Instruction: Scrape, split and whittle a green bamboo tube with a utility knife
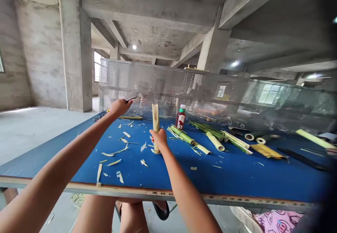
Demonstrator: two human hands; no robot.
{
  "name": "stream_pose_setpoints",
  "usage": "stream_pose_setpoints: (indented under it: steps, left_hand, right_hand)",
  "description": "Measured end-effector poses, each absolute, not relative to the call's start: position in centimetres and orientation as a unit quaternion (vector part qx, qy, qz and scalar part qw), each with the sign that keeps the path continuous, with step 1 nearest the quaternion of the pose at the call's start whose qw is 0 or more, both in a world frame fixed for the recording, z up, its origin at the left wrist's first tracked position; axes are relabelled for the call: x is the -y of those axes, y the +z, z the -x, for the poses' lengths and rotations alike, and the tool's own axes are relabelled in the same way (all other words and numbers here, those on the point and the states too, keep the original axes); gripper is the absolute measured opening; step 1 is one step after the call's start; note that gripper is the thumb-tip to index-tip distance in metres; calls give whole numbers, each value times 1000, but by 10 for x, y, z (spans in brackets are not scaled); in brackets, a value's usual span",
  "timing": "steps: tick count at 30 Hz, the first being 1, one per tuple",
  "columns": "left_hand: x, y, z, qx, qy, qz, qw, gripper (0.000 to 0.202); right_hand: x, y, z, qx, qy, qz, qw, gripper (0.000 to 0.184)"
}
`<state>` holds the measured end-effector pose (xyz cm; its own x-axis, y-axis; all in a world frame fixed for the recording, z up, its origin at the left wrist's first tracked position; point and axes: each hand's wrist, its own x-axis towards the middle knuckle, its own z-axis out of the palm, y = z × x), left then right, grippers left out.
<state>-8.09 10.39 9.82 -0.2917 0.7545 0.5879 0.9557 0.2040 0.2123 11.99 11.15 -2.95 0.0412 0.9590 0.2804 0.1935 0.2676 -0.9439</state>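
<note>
My right hand (159,137) is wrapped around a peeled bamboo piece (156,115), which stands upright on the blue tabletop (181,173). The top of the piece is hollow, with one side cut away. Raised to the left of it, my left hand (119,107) grips a knife (133,99) by its dark handle; the thin blade is blurred and apart from the bamboo. Pale bamboo shavings (114,162) lie scattered around and in front of the piece.
Just behind stands a dark red bottle (180,117) with a white cap. Green bamboo lengths (184,134) lie to the right, beyond them a yellow cloth-like piece (267,151) and two rolls (260,140). A perforated metal screen (168,89) borders the table's far side.
</note>
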Motion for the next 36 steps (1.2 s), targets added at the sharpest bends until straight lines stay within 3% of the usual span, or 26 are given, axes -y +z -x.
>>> stream_pose_setpoints:
  steps: [5, 10, 16, 25, 31, 36]
  left_hand:
    - [-65, 57, 34, 661, -256, 668, 226, 72]
    - [-62, 23, 20, 663, -209, 680, 234, 65]
    - [-66, 16, 25, 669, -202, 680, 222, 69]
    - [-73, 17, 27, 668, -194, 682, 227, 70]
    - [-88, 27, 24, 662, -161, 686, 255, 74]
    - [-115, 41, 46, 721, -153, 649, 190, 70]
  right_hand:
    - [-111, -31, -119, 606, 363, 445, 551, 10]
    - [-108, -34, -119, 615, 320, 441, 570, 12]
    - [-111, -34, -124, 602, 258, 481, 583, 20]
    - [-106, -28, -127, 613, 55, 567, 547, 20]
    - [-110, -26, -131, 617, 155, 572, 518, 20]
    - [-107, -29, -129, 630, 239, 567, 473, 17]
